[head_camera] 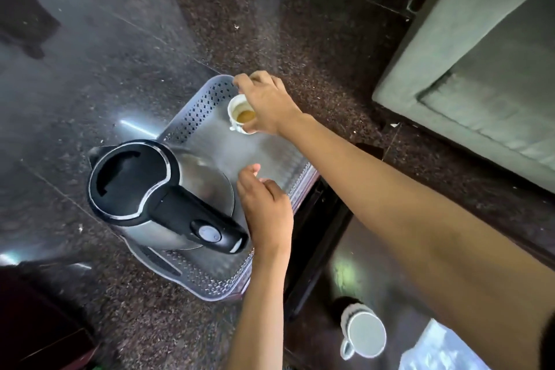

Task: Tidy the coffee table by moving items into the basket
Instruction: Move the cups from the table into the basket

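A grey perforated basket (196, 109) sits on the dark stone floor beside the coffee table (381, 261). A steel electric kettle (156, 195) with a black lid and handle stands in the near half of the basket. My left hand (265, 210) hovers just right of the kettle's handle, fingers loosely curled and holding nothing. My right hand (267, 105) grips a small white cup (240, 114) with brown dregs, holding it over the far end of the basket. I cannot tell whether the cup touches the basket floor.
A white mug (365, 335) stands on the glossy dark coffee table, next to a clear plastic sheet (444, 348). A grey sofa (480, 69) fills the right side. Dark wooden furniture (36, 318) sits at the lower left.
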Demonstrator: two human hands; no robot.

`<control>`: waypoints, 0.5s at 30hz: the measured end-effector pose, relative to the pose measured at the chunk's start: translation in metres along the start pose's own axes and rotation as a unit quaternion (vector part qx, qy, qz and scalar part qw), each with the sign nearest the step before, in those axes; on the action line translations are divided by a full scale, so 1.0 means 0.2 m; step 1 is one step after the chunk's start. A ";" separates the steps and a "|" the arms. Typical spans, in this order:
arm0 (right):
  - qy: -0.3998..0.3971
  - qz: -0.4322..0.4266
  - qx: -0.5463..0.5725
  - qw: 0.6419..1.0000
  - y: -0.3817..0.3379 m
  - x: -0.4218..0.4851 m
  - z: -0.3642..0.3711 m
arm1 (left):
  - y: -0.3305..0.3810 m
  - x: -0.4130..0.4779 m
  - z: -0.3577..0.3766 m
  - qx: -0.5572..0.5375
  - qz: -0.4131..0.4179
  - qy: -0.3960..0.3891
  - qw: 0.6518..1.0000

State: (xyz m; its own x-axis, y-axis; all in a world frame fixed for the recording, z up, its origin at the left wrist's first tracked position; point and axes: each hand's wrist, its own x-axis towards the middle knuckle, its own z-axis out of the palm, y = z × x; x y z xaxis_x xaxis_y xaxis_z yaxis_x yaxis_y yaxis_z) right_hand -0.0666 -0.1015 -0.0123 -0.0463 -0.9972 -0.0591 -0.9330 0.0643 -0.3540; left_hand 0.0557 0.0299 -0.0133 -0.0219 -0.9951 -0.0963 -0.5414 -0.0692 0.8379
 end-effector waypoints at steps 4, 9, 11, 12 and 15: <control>0.002 0.009 0.047 0.999 -0.03 0.11 0.04 | 0.01 0.06 0.02 -0.002 -0.014 0.004 1.000; -0.005 0.022 0.090 0.996 -0.06 0.17 0.06 | 0.02 0.10 0.02 -0.012 -0.024 0.006 1.000; -0.005 0.032 0.103 0.994 -0.06 0.19 0.08 | 0.02 0.11 0.02 -0.012 -0.024 0.012 1.000; -0.007 0.037 0.102 0.994 -0.06 0.19 0.08 | 0.02 0.11 0.02 -0.012 -0.024 0.014 1.000; -0.011 0.029 0.085 0.996 -0.05 0.17 0.07 | 0.03 0.10 0.02 -0.019 -0.028 0.017 0.999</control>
State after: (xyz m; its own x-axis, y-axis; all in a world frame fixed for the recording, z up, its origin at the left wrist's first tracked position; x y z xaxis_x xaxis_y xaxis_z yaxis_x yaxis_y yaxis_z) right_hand -0.0532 -0.1355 -0.0242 -0.0884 -0.9907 -0.1035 -0.8552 0.1288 -0.5020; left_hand 0.0484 0.0104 -0.0114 0.0364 -0.9913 -0.1267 -0.5094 -0.1275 0.8511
